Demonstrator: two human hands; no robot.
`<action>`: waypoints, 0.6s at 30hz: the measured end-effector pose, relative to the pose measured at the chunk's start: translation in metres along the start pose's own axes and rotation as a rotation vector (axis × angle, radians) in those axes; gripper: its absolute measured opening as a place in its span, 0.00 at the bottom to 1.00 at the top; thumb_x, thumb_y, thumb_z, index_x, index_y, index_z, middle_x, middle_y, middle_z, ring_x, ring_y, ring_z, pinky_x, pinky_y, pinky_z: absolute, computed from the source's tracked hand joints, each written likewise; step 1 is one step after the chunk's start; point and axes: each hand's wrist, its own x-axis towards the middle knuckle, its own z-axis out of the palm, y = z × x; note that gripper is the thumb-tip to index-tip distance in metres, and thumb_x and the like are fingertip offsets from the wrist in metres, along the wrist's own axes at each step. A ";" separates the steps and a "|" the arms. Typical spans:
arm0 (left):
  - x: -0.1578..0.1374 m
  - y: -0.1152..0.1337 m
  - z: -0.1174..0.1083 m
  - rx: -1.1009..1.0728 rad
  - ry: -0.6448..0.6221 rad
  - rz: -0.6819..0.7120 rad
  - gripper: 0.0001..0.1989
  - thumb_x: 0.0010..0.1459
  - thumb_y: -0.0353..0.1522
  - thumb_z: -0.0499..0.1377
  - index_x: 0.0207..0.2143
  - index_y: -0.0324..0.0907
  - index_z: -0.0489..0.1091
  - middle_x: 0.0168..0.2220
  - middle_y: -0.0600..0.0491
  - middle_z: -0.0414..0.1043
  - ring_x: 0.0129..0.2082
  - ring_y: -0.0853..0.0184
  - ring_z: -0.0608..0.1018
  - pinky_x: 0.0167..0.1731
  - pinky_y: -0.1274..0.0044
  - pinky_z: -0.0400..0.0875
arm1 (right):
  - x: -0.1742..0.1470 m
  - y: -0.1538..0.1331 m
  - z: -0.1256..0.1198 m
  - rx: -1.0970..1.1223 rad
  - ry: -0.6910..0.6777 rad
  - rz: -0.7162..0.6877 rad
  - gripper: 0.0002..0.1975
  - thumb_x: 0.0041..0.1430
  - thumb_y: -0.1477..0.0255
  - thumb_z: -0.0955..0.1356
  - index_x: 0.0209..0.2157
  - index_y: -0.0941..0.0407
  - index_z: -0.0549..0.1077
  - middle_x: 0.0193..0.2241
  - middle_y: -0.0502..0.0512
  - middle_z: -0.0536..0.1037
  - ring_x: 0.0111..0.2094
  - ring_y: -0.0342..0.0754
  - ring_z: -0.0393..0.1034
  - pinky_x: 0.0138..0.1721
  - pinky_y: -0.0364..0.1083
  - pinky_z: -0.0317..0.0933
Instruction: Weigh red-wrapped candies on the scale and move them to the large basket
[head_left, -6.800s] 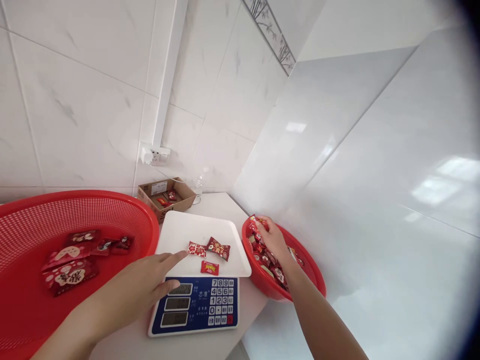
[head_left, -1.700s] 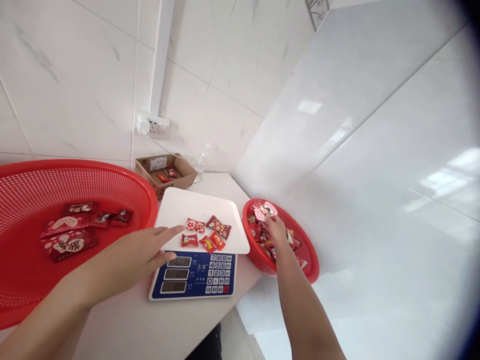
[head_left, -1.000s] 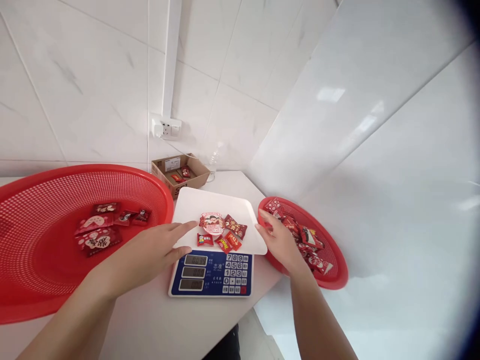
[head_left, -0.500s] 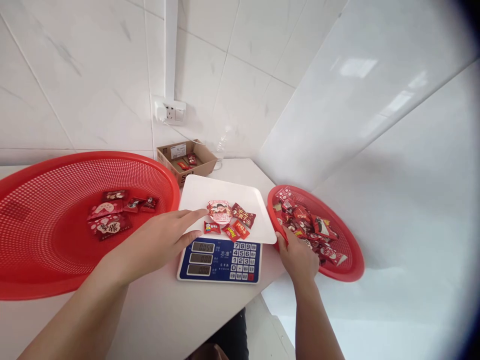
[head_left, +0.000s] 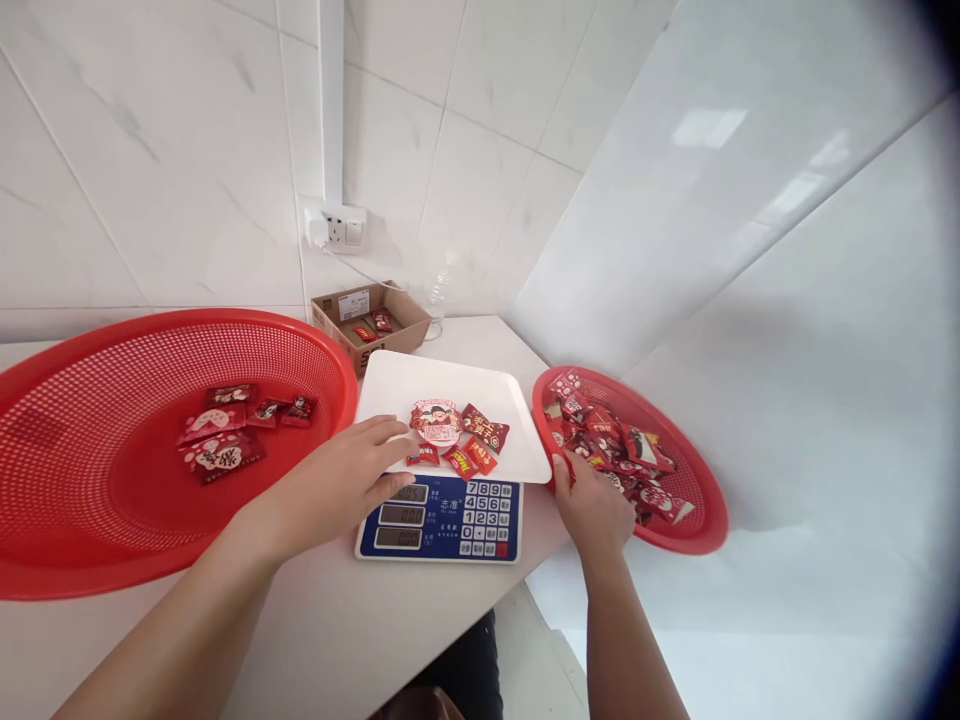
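My left hand (head_left: 364, 468) reaches over the left front of the scale's white tray (head_left: 517, 400), fingers stretched apart, nothing held. Its fingertips are beside a small red packet (head_left: 424, 456) and a round-topped packet with a cartoon figure (head_left: 437, 424); whether they touch is unclear. Further right on the tray lie a dark red candy packet (head_left: 486, 428) and two small red packets (head_left: 471, 457). A blue keypad panel (head_left: 450, 515) shows below, its displays partly behind my thumb. My right hand (head_left: 594, 503) grips the near rim of a small red basket (head_left: 703, 500), which holds many wrapped candies (head_left: 604, 425).
A large red basket (head_left: 97, 350) stands left with several candy packets (head_left: 220, 450) inside. Behind the scale are a cardboard box (head_left: 405, 335) holding a few packets, a clear plastic bottle (head_left: 441, 285) and a wall socket (head_left: 335, 228). The white table (head_left: 315, 640) ends at an edge on the right.
My left hand has moved slightly right and now partly covers the small red packet's near area and the displays. My right hand stays on the basket rim. The view has shifted a little.
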 end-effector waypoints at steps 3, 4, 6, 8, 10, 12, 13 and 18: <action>0.006 0.002 0.009 0.023 -0.013 0.034 0.20 0.66 0.41 0.50 0.56 0.43 0.66 0.61 0.47 0.65 0.66 0.54 0.57 0.60 0.60 0.59 | -0.001 -0.001 -0.001 0.002 0.015 -0.005 0.25 0.67 0.59 0.54 0.52 0.54 0.74 0.41 0.63 0.80 0.41 0.54 0.74 0.36 0.48 0.64; 0.008 0.002 0.012 0.025 -0.030 0.027 0.22 0.65 0.42 0.50 0.58 0.42 0.64 0.62 0.46 0.64 0.66 0.54 0.56 0.61 0.59 0.57 | -0.001 -0.001 -0.001 0.003 0.021 -0.009 0.25 0.67 0.59 0.54 0.52 0.55 0.74 0.41 0.64 0.80 0.41 0.54 0.74 0.35 0.48 0.64; 0.011 0.004 0.019 0.024 -0.069 0.006 0.26 0.66 0.44 0.49 0.61 0.40 0.60 0.63 0.45 0.62 0.67 0.53 0.55 0.62 0.58 0.54 | -0.001 -0.001 0.000 0.003 0.027 -0.017 0.25 0.67 0.60 0.54 0.52 0.55 0.74 0.41 0.64 0.80 0.41 0.54 0.74 0.35 0.48 0.64; 0.014 0.003 0.027 0.024 -0.089 -0.008 0.29 0.66 0.46 0.47 0.63 0.40 0.57 0.64 0.44 0.61 0.67 0.53 0.54 0.63 0.58 0.52 | -0.001 0.000 0.000 0.002 0.030 -0.019 0.26 0.67 0.60 0.54 0.51 0.54 0.74 0.41 0.63 0.80 0.40 0.54 0.74 0.34 0.48 0.64; 0.017 0.001 0.036 0.032 -0.082 0.002 0.32 0.65 0.49 0.45 0.64 0.40 0.54 0.64 0.44 0.60 0.68 0.52 0.51 0.63 0.57 0.49 | -0.001 0.000 0.001 0.001 0.037 -0.024 0.26 0.67 0.59 0.54 0.51 0.54 0.74 0.41 0.62 0.80 0.40 0.54 0.74 0.34 0.48 0.63; 0.019 -0.003 0.043 0.038 -0.069 0.025 0.35 0.64 0.52 0.44 0.65 0.41 0.52 0.65 0.44 0.59 0.68 0.51 0.48 0.64 0.55 0.47 | -0.001 0.001 0.002 0.002 0.048 -0.029 0.26 0.67 0.59 0.54 0.51 0.54 0.75 0.40 0.62 0.81 0.39 0.53 0.74 0.33 0.47 0.63; 0.020 -0.004 0.044 0.039 -0.062 0.035 0.36 0.63 0.53 0.44 0.66 0.42 0.51 0.66 0.44 0.57 0.69 0.51 0.46 0.64 0.54 0.46 | -0.001 0.001 0.002 0.001 0.055 -0.031 0.26 0.67 0.59 0.54 0.51 0.54 0.75 0.40 0.62 0.81 0.39 0.53 0.74 0.33 0.47 0.63; 0.019 -0.005 0.029 -0.001 0.057 -0.015 0.32 0.65 0.49 0.43 0.66 0.44 0.50 0.69 0.45 0.47 0.69 0.52 0.44 0.64 0.54 0.46 | -0.001 0.001 0.002 -0.002 0.049 -0.027 0.26 0.67 0.60 0.54 0.51 0.55 0.75 0.41 0.63 0.80 0.40 0.53 0.74 0.33 0.46 0.63</action>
